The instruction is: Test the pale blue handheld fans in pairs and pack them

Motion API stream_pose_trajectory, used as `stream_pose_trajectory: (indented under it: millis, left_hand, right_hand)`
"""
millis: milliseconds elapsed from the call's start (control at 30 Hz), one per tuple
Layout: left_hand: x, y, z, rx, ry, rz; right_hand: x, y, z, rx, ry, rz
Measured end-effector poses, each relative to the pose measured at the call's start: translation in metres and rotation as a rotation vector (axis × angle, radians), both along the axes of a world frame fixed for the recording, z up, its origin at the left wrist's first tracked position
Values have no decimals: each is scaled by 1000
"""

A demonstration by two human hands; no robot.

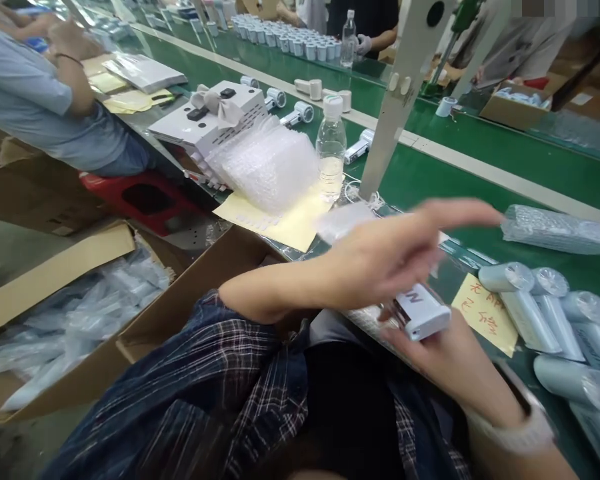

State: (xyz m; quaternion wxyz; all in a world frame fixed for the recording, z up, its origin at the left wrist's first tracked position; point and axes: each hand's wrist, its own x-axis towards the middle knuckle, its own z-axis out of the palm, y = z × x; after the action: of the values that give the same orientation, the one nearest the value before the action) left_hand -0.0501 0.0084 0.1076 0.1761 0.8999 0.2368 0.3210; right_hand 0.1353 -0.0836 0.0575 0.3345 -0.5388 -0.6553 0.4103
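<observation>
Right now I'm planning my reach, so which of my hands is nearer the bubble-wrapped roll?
Left. Your left hand stretches a finger to the end of the roll, at or almost at it; your right hand is farther back, holding the white device.

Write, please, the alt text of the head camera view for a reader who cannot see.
A person's right hand holds a small pale-blue device beside a green work surface; the left hand, blurred, is close by. Wrapped pale-blue pieces and a yellow note lie to the right; a clear bottle and bubble wrap are farther left.
</observation>
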Motion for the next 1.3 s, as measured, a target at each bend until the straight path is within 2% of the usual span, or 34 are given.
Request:
stream_pose_trajectory:
  millis: [67,133,233,267,300,367,400,467,567,633,733,800,833,867,933,1000,1033,1100,1133,1200,1300]
  left_hand:
    - [-10,11,-1,-76,-126,197]
    - [-32,33,-11,-57,-159,444]
    - [-96,77,-38,106,-152,818]
    - [-123,90,-48,140,-134,933]
    - [-149,100,-59,105,-70,1036]
    - [-194,113,-79,-7,51,1203]
    - [-210,116,-87,-46,76,1237]
    - [-226,118,-99,-78,77,1239]
    - [-225,117,-101,-58,30,1207]
    - [-222,116,-92,-20,-3,1244]
    - [-223,110,-67,28,-52,1291]
    - [-214,102,-49,85,-158,1284]
    - [-202,97,-42,105,-218,1251]
    - [-185,92,-38,127,-287,1212]
    - [-134,81,-39,63,-331,1033]
    - [-67,68,-51,-69,-293,798]
    - [-33,61,-61,-176,-192,633]
    - [28,44,-82,-324,136,257]
    - [50,36,-93,-366,280,119]
    - [78,23,-108,-402,422,-8]
    - [84,12,-119,-446,477,-51]
  right_hand:
    - [-2,16,12,163,-148,-65]
    - [10,36,30,403,-152,-257]
    - [51,67,66,693,-221,-570]
    - [67,78,75,715,-332,-623]
    - [83,90,82,699,-472,-652]
    - [109,116,84,564,-768,-639]
    - [118,130,78,467,-875,-618]
    - [124,155,60,268,-971,-550]
    - [119,173,30,134,-929,-469]
    - [119,162,21,130,-885,-458]
    - [138,111,24,167,-852,-551]
    - [159,67,22,138,-921,-700]
    - [169,47,18,60,-988,-759]
    - [177,29,10,-33,-1068,-775]
    - [185,4,-10,-159,-1198,-716]
    - [183,-9,-31,-182,-1265,-645]
    - [180,-12,-39,-174,-1280,-625]
    - [172,-15,-50,-168,-1294,-586]
    - [168,-15,-53,-173,-1299,-560]
    - [162,-15,-54,-180,-1312,-510]
    - [154,-11,-49,-163,-1360,-438]
